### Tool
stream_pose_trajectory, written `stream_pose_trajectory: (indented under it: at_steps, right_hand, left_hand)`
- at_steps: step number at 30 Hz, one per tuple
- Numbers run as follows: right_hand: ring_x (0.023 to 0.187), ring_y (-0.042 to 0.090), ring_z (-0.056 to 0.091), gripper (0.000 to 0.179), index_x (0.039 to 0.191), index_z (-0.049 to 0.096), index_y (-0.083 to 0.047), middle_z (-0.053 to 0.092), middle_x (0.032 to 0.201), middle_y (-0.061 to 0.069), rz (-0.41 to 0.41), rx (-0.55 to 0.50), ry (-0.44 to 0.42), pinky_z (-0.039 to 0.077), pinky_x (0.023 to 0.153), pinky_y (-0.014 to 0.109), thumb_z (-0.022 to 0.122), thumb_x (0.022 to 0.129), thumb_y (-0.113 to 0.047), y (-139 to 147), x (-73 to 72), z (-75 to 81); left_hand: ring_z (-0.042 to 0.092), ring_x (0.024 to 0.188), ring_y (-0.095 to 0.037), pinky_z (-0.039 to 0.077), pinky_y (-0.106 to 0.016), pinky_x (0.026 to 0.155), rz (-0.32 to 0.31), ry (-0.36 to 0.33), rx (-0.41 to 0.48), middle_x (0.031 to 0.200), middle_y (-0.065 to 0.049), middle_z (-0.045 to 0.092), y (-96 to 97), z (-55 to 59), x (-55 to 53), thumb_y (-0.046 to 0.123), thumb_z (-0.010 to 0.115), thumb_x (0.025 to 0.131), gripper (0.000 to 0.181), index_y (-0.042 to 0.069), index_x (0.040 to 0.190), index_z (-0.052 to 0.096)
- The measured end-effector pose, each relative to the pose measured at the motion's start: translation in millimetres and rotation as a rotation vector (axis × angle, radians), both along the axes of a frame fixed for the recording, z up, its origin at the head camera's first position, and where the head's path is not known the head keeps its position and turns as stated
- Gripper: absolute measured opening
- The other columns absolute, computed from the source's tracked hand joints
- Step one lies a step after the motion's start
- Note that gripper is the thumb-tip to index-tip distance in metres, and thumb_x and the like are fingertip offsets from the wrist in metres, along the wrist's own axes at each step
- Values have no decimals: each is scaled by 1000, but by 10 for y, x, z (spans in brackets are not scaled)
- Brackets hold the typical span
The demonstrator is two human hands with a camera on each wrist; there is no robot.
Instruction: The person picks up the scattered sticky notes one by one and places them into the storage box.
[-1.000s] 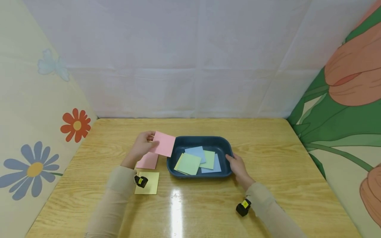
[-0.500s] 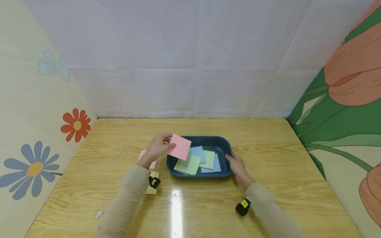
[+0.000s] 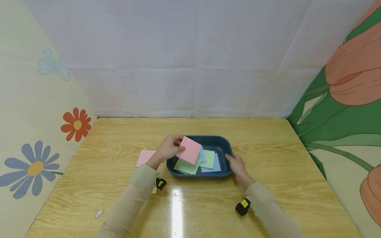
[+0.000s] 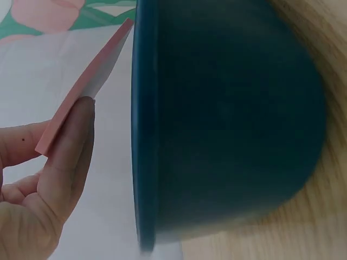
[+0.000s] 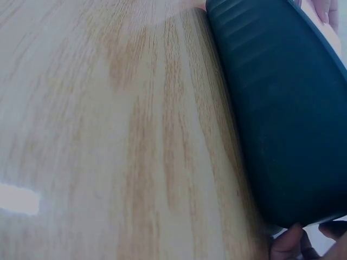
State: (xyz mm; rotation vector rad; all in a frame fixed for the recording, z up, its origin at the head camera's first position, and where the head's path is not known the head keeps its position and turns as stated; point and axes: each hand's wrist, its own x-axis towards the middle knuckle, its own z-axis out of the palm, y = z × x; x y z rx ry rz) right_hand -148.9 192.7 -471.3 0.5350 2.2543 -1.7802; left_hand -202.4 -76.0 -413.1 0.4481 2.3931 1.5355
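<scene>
My left hand (image 3: 169, 147) pinches a pink sticky note pad (image 3: 190, 150) between thumb and fingers. The pad is tilted over the left part of a dark blue rectangular bin (image 3: 219, 143). In the left wrist view the pink pad (image 4: 87, 81) shows its thick edge above the bin's rim (image 4: 143, 124). At the bin's right end my right hand (image 3: 239, 167) grips the rim, thumb on top. Inside lie a green pad (image 3: 187, 167), partly covered by the pink one, a second green pad (image 3: 210, 159) and blue pads (image 3: 216, 166). A yellow edge peeks out at the left.
Another pink pad (image 3: 145, 157) lies on the wooden table (image 3: 276, 155) left of the bin, partly behind my left wrist. A yellow pad (image 3: 154, 190) is mostly hidden under the left sleeve. A white cloth (image 3: 190, 66) hangs behind the table.
My left hand has carried the pink pad rightward from beside the bin to above its left half. The right hand and the bin have stayed put.
</scene>
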Motion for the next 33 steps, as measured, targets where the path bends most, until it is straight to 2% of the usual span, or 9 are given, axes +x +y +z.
stream_pose_trajectory:
  at_steps: [4, 11, 14, 20, 27, 33]
  right_hand:
    - [125, 33, 36, 51, 141, 27, 2, 33, 140, 22, 0, -2, -2, 30, 105, 46, 35, 97, -23, -3, -7, -5]
    - [125, 34, 35, 52, 141, 26, 3, 32, 140, 22, -3, -8, -5, 30, 105, 46, 36, 97, -23, -5, -4, 10]
    - [126, 34, 34, 51, 141, 26, 3, 32, 141, 22, -1, -7, -3, 29, 106, 46, 35, 97, -23, -2, -1, 15]
    - [129, 34, 29, 51, 141, 25, 3, 28, 142, 22, 7, 1, 12, 26, 107, 47, 34, 97, -22, 1, 5, 19]
    - [129, 34, 29, 51, 141, 25, 4, 29, 142, 22, 6, 0, 12, 27, 107, 46, 36, 97, -21, -2, 4, 15]
    - [128, 34, 30, 51, 141, 26, 3, 29, 142, 22, -2, -3, 15, 27, 107, 46, 36, 97, -21, 0, 7, 14]
  left_hand:
    - [57, 70, -17, 53, -25, 56, -10, -24, -4, 86, -13, 60, 62, -27, 28, -5, 59, 81, 43, -7, 123, 49]
    - [56, 72, -18, 52, -26, 57, -56, -7, -33, 88, -11, 60, 127, -24, 78, -4, 60, 81, 42, -5, 123, 51]
    - [57, 73, -18, 52, -26, 56, -77, -20, -38, 89, -12, 60, 157, -20, 95, -5, 59, 82, 42, -4, 122, 51]
    - [59, 75, -20, 56, -28, 56, -165, -62, -34, 93, -15, 57, 249, -43, 133, -8, 55, 82, 43, -3, 124, 50]
    - [60, 87, -24, 55, -26, 60, -234, -10, -92, 103, -18, 59, 340, -104, 172, -10, 52, 82, 45, -1, 126, 50]
    - [61, 92, -26, 55, -29, 69, -323, -22, -90, 109, -20, 59, 379, -158, 206, -17, 47, 79, 53, -4, 130, 44]
